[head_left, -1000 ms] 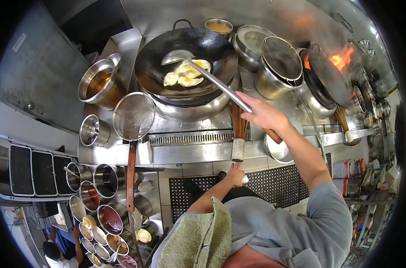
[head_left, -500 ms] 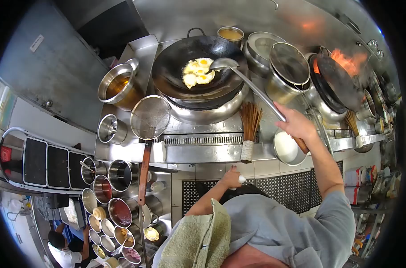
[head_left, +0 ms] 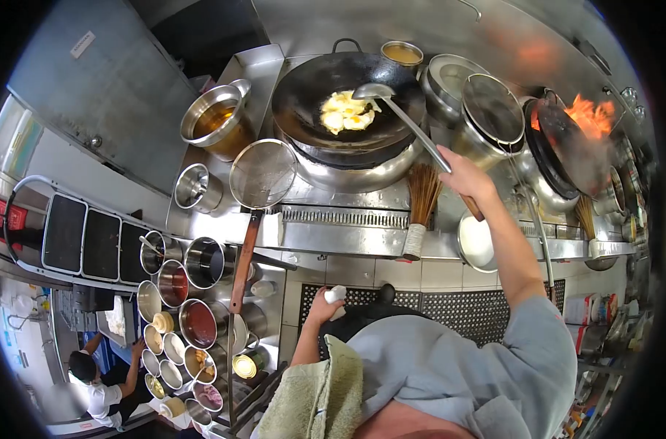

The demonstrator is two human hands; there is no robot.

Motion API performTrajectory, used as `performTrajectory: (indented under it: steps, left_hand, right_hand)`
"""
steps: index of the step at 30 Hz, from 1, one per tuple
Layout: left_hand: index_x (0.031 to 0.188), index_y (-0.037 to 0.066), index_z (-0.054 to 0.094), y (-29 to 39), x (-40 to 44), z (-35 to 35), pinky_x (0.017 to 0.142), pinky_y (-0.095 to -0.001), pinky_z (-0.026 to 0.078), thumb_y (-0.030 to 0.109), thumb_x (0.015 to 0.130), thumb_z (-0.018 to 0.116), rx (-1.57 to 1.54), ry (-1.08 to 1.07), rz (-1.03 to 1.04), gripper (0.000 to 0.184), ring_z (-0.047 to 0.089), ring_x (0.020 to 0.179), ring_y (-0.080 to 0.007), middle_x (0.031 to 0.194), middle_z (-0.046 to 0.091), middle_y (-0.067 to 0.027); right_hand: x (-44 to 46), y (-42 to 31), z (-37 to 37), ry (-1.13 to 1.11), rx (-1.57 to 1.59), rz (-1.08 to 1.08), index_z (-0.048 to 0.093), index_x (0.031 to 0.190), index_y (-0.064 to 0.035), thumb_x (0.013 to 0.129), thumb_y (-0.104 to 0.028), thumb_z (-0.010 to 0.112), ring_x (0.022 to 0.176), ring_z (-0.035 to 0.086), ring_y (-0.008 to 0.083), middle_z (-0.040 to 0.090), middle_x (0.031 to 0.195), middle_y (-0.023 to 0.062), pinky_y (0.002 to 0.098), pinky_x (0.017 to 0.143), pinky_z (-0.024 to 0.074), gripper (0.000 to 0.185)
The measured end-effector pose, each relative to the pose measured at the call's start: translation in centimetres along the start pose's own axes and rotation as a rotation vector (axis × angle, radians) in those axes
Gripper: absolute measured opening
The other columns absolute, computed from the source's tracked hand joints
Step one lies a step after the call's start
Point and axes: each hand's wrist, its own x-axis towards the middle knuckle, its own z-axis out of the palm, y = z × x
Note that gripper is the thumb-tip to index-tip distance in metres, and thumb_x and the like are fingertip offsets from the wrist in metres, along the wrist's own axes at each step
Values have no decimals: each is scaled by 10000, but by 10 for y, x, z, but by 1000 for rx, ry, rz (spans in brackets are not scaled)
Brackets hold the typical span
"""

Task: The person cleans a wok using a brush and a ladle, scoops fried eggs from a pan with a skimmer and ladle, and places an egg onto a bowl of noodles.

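Observation:
My right hand (head_left: 467, 178) is wrapped round the long handle of a wok ladle (head_left: 410, 121). The ladle's bowl touches the far right edge of the eggs (head_left: 344, 113) in a large black wok (head_left: 304, 91). The eggs are pale yellow, with white and yolk broken together. My left hand (head_left: 323, 306) is low, near my body and over the floor mat, closed on a crumpled white thing (head_left: 336, 295) that may be a cloth. Below the wok's right side lies a bamboo wok brush (head_left: 424, 197). A pot of white contents (head_left: 477, 241) sits under my right forearm.
Flames (head_left: 591, 115) rise behind a second wok (head_left: 571, 150) at right. A mesh strainer (head_left: 263, 174), a pot of oil (head_left: 214, 124) and several sauce pots (head_left: 199, 324) stand at left. A co-worker (head_left: 99, 384) is at lower left.
The eggs have gone from whole yolks to a broken, mixed mass. My left hand has moved left and closer to my body with the white thing. The camera view has shifted slightly.

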Motion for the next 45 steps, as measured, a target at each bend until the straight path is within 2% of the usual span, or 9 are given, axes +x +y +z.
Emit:
performTrajectory:
  steps: [3,10,14,24,27,29,32,41,45]
  left_hand:
    - [1186,-16,567,-20,-11,-12,1070,-380,330,410,706,719,-26,5,3,659,400,1279,-360,1343,445,-258]
    - [1148,-23,587,-3,-13,-39,1070,-388,324,381,712,712,1,-61,109,607,405,1272,-365,1321,466,-254]
    - [1298,-75,422,3,-8,-55,992,-338,408,316,691,767,95,-170,251,801,509,1183,-309,1278,501,-238]
    - [1261,-100,452,-20,-3,-84,1025,-348,380,337,682,752,-112,-195,177,785,476,1220,-329,1309,480,-238]
    - [1231,-63,502,-14,-10,-97,1039,-352,367,352,696,733,59,-154,259,715,476,1212,-347,1303,483,-244]
    - [1219,-58,509,-22,-5,-93,1040,-355,365,355,700,729,14,-149,226,699,470,1215,-350,1303,483,-240]
    - [1212,-56,509,-22,2,-81,1036,-359,370,360,702,728,7,-183,232,694,469,1214,-353,1299,484,-235]
    - [1225,-63,493,17,7,-55,1034,-360,373,386,703,731,33,-216,292,728,462,1227,-346,1317,458,-249]
    - [1206,-58,513,11,-4,-61,1034,-360,372,371,705,732,-12,-198,248,694,458,1232,-345,1317,459,-249]
  right_hand:
    - [10,-23,-1,-112,359,221,390,1357,-30,780,-81,630,491,560,180,621,759,154,329,497,469,627]
    - [63,-75,18,-139,325,98,440,1288,-25,764,-63,606,545,599,225,619,764,169,368,519,477,551]
    - [83,-100,27,-85,98,88,459,1247,1,751,-77,613,617,635,283,638,850,212,402,568,500,526]
    - [33,-113,25,-154,-64,118,412,1335,-21,748,-110,633,1007,592,390,615,1087,242,437,864,467,634]
    - [19,-101,29,0,-121,-156,425,1320,-18,760,-96,629,816,655,337,651,921,221,417,705,519,602]
    - [6,-120,10,-165,350,171,449,1296,-18,777,-71,618,566,613,213,604,711,139,344,492,491,549]
    - [21,-97,22,-61,641,223,471,1268,-25,787,-48,614,460,500,107,513,622,50,275,382,414,503]
    - [62,-69,47,5,870,347,468,1247,39,791,-54,636,472,496,121,520,632,42,290,393,427,495]
    - [50,-93,55,167,585,269,429,1325,18,795,-64,634,465,496,136,536,643,60,297,397,426,574]
